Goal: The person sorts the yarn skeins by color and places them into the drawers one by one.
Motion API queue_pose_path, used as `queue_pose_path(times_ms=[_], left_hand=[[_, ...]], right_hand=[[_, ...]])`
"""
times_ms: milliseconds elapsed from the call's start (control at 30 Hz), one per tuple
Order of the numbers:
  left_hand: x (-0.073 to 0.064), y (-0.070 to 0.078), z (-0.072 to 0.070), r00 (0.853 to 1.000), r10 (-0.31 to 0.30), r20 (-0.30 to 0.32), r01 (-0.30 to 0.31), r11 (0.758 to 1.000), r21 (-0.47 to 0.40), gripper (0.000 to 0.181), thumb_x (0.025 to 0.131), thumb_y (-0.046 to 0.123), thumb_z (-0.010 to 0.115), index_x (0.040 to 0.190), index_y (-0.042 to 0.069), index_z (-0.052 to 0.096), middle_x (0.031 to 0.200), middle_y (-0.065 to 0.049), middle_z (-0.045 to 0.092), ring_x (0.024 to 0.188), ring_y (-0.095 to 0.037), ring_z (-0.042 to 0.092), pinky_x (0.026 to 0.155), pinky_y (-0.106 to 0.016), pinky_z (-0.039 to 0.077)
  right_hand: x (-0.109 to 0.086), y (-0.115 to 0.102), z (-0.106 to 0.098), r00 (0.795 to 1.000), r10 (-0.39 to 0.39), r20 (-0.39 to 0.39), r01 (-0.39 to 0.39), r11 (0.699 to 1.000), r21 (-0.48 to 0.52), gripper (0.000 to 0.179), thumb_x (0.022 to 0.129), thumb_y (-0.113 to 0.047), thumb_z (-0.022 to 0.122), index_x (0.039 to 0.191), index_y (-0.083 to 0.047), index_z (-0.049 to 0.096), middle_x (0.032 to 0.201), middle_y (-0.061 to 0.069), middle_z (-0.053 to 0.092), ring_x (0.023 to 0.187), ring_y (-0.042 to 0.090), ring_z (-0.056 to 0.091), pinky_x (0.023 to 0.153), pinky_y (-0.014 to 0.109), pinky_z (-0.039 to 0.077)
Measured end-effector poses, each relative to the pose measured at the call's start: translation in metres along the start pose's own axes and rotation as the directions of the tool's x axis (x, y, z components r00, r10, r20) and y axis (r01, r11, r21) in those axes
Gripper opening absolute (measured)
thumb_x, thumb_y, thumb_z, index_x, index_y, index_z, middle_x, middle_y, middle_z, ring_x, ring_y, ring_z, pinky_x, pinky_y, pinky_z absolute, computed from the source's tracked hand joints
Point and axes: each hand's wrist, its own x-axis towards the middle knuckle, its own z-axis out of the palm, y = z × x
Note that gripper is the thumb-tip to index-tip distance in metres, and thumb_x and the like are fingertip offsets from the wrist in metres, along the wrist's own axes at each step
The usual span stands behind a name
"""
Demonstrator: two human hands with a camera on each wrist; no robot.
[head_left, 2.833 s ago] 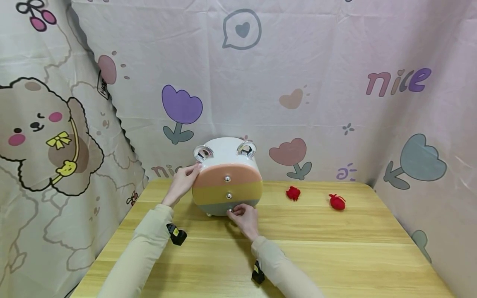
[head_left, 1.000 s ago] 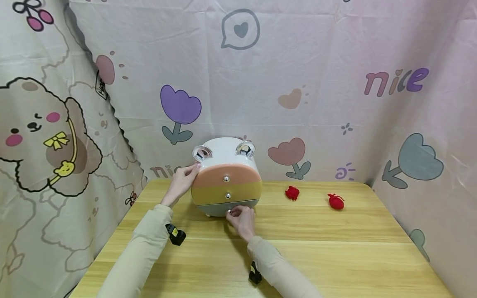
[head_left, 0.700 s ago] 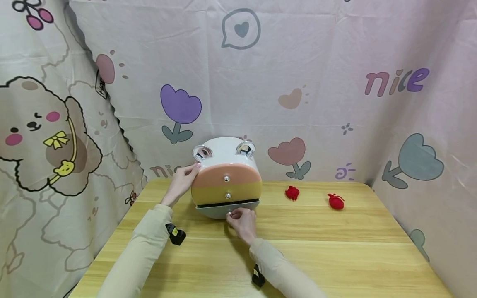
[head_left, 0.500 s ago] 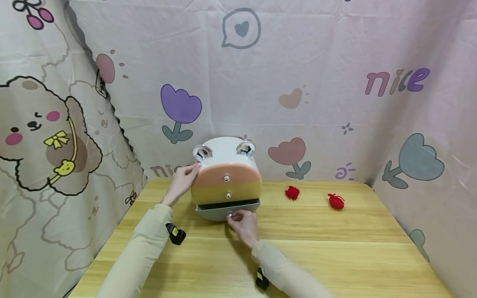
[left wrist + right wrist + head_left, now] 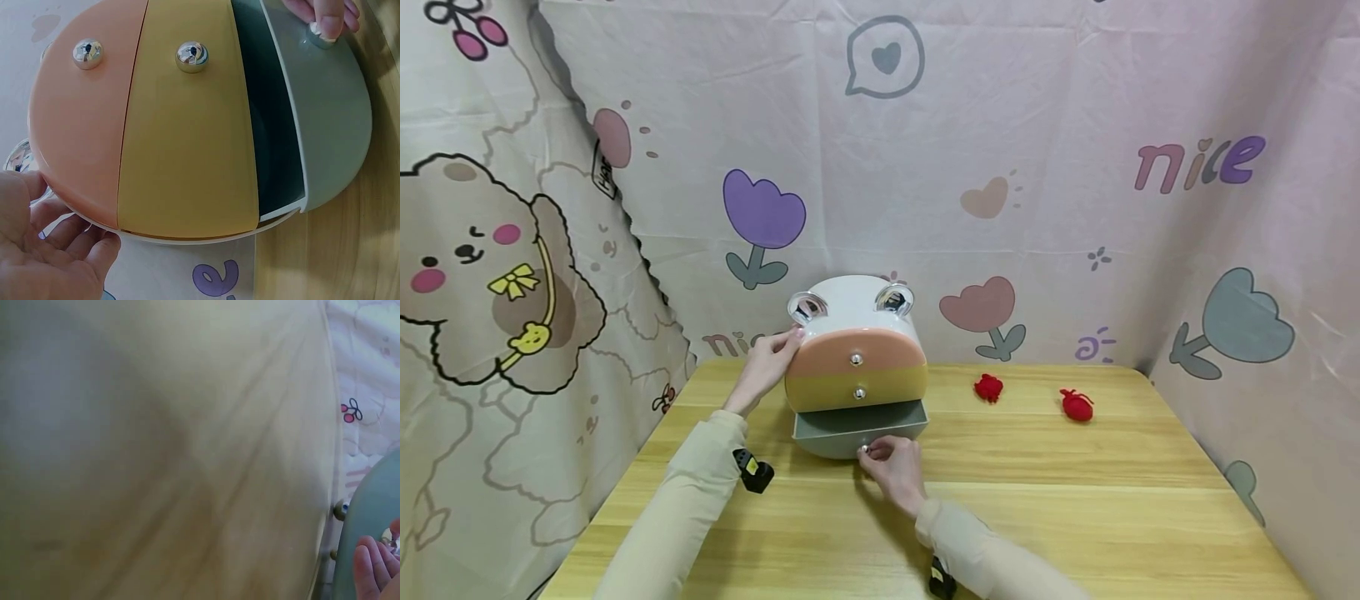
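Note:
A small three-drawer storage box with a white top and two shiny silver rings stands on the table. Its orange and yellow drawers are closed. The grey-green bottom drawer is pulled well out, and no item shows in its visible part. My left hand rests its fingertips against the box's upper left side, fingers loosely bent. Between thumb and fingers my right hand pinches the bottom drawer's silver knob. Only part of that hand shows in the right wrist view.
Two small red objects, a lumpy one and a rounded one with a stringy top, lie on the wooden table right of the box. A printed curtain hangs behind and at the sides.
The bottom drawer has gone from closed to well out, towards me. My right hand has moved back with its knob. The left hand stays against the box.

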Motion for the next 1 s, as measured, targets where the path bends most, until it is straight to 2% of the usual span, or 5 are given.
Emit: queue_pose_path(times_ms=[267,767,1000], left_hand=[[-0.001,0.000,0.000,1.000,-0.006,0.002,0.006,1.000,0.001,0.060,0.107,0.045,0.042,0.152,0.005,0.041,0.160,-0.014,0.038,0.148,-0.039,0.037,0.120,-0.055,0.035],[0.000,0.000,0.000,1.000,0.002,0.005,-0.002,1.000,0.006,0.060,0.107,0.045,0.041,0.152,0.005,0.041,0.160,-0.015,0.037,0.148,-0.040,0.037,0.120,-0.055,0.035],[-0.001,0.001,0.000,1.000,-0.001,0.007,0.001,1.000,-0.002,0.060,0.108,0.044,0.041,0.152,0.004,0.041,0.160,-0.015,0.037,0.148,-0.040,0.037,0.120,-0.055,0.035]], right_hand=[[-0.011,-0.002,-0.005,0.999,-0.030,0.010,0.030,0.999,0.038,0.010,0.078,-0.010,0.081,0.075,-0.003,0.074,0.070,0.009,0.076,0.060,0.007,0.070,0.056,0.013,0.053],[-0.025,-0.008,-0.016,0.996,0.033,0.079,-0.041,0.995,0.091,0.013,0.078,-0.009,0.083,0.078,-0.001,0.074,0.073,0.012,0.076,0.061,0.002,0.067,0.059,0.015,0.055],[-0.028,-0.007,-0.017,0.997,0.017,0.080,-0.025,0.995,0.099,0.014,0.077,-0.009,0.083,0.078,0.001,0.073,0.073,0.013,0.076,0.061,0.005,0.069,0.059,0.015,0.056]])
